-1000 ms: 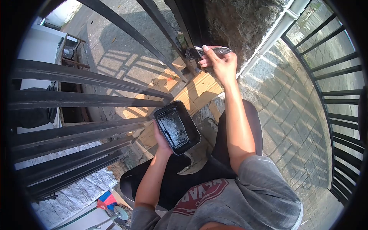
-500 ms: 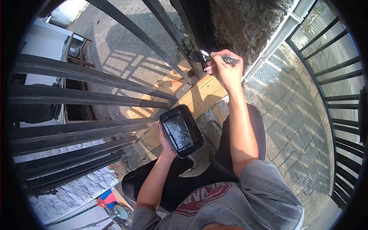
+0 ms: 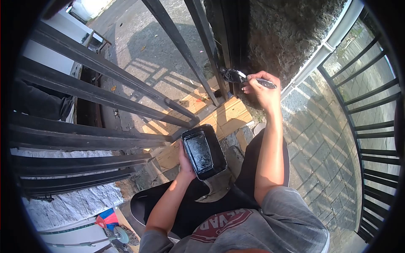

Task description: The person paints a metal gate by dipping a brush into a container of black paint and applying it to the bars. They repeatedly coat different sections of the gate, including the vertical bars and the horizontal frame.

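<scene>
My left hand [image 3: 185,160] grips the side of a black rectangular paint tray [image 3: 218,158], its inside wet with glossy black paint. Wrapped round the handle of a paintbrush [image 3: 265,83] are the fingers of my right hand [image 3: 263,90]. The brush's dark bristles point left and meet, or come very near, a post of the black metal fence [image 3: 223,46] beside the rough wall; exact contact is hard to make out. Below the brush, cardboard [image 3: 230,116] lies along the foot of the fence.
Black fence bars [image 3: 118,88] spread across the left. A rough stone wall [image 3: 287,38] and a white pipe [image 3: 312,65] rise on the right, near paving [image 3: 320,139] and another barred railing [image 3: 354,130]. A mop-like tool [image 3: 122,235] lies at lower left.
The view has shifted, so the scene sits differently in the frame. My right hand stays with the brush at the fence post, its bristles a little higher on it. The tray remains in my left hand.
</scene>
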`<state>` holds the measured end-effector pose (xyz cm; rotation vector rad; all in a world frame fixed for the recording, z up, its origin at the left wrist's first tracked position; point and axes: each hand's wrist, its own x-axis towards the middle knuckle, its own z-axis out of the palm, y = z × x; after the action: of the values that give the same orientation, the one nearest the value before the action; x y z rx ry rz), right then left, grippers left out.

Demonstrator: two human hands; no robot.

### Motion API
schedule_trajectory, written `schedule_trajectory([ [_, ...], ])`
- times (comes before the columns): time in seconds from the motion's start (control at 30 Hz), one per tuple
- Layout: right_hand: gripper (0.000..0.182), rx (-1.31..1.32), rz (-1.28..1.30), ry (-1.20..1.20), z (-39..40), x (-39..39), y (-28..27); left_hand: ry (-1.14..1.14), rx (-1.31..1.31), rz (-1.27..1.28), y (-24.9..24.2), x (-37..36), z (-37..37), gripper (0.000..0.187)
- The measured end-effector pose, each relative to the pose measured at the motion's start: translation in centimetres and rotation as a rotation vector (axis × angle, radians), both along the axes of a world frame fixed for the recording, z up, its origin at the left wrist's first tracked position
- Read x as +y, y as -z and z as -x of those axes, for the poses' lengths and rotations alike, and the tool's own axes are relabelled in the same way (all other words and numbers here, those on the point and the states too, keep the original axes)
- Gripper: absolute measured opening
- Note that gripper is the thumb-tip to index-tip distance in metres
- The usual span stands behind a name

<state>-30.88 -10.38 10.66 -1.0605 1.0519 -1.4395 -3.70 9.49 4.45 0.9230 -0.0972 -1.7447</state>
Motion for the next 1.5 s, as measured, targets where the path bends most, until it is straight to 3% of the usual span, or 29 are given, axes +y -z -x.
schedule_trajectory([
  [0.07, 0.009, 0.059, 0.07, -0.014, 0.2, 0.9, -2.5, 0.002, -0.002, 0.009, -0.3, -0.2, 0.0, 0.081],
  [0.2, 0.017, -0.18, 0.277, 0.037, -0.9, 1.4, -10.2, -0.021, -0.006, 0.035, -0.3, -0.8, 0.0, 0.081],
  [0.33, 0.02, -0.424, 0.525, -0.091, -1.0, -2.3, -14.2, 0.005, 0.105, 0.092, -1.1, -1.3, 0.9, 0.083],
  [0.43, 0.018, 0.015, 0.323, -0.157, 0.7, -3.6, -11.2, 0.05, 0.136, 0.101, -1.7, -1.3, 1.0, 0.084],
  [0.57, 0.016, 0.301, -0.007, -0.321, 1.2, -3.8, -6.6, 0.049, 0.11, 0.113, -0.5, -1.6, 0.6, 0.082],
  [0.63, 0.018, 0.216, 0.124, -0.293, 0.8, -3.2, -8.4, 0.06, 0.079, 0.104, -0.2, -1.7, 0.7, 0.082],
  [0.77, 0.02, -0.068, 0.498, 0.027, -0.5, -0.8, -12.7, 0.063, 0.085, 0.095, -0.3, -1.8, 0.8, 0.079],
  [0.83, 0.018, 0.019, 0.587, 0.057, -1.1, -0.4, -12.6, 0.043, 0.071, 0.069, 0.0, -1.8, 0.7, 0.078],
  [0.9, 0.016, 0.441, 0.6, 0.086, -0.4, -0.6, -12.3, 0.031, 0.073, 0.061, 0.1, -1.9, 0.6, 0.077],
  [0.97, 0.017, 0.578, 0.365, -0.106, 0.7, -0.7, -12.4, 0.024, 0.093, 0.068, 0.2, -1.9, 0.6, 0.077],
  [1.03, 0.017, 0.632, 0.434, -0.054, 0.7, -0.3, -12.4, 0.033, 0.112, 0.076, 0.2, -1.8, 0.6, 0.077],
  [1.13, 0.01, 0.433, 0.635, 0.219, -0.5, 1.5, -14.1, 0.049, 0.135, 0.092, -0.6, -1.7, 0.8, 0.079],
  [1.17, 0.009, 0.376, 0.838, 0.317, -0.8, 1.2, -14.1, 0.055, 0.14, 0.098, -0.8, -1.7, 0.8, 0.079],
  [1.23, 0.01, 0.168, 0.917, 0.311, -1.1, 1.0, -13.8, 0.064, 0.127, 0.107, -0.1, -1.6, 0.8, 0.08],
  [1.3, 0.009, 0.477, 0.786, 0.289, -1.0, 1.4, -14.3, 0.069, 0.12, 0.112, 0.0, -1.6, 0.7, 0.08],
  [1.37, 0.013, 0.597, 0.722, 0.069, -0.4, 0.4, -13.2, 0.072, 0.127, 0.114, -0.2, -1.5, 0.8, 0.08],
  [1.5, 0.018, 0.858, 0.559, 0.018, 0.3, 0.7, -13.7, 0.055, 0.092, 0.112, -0.7, -1.4, 0.9, 0.079],
])
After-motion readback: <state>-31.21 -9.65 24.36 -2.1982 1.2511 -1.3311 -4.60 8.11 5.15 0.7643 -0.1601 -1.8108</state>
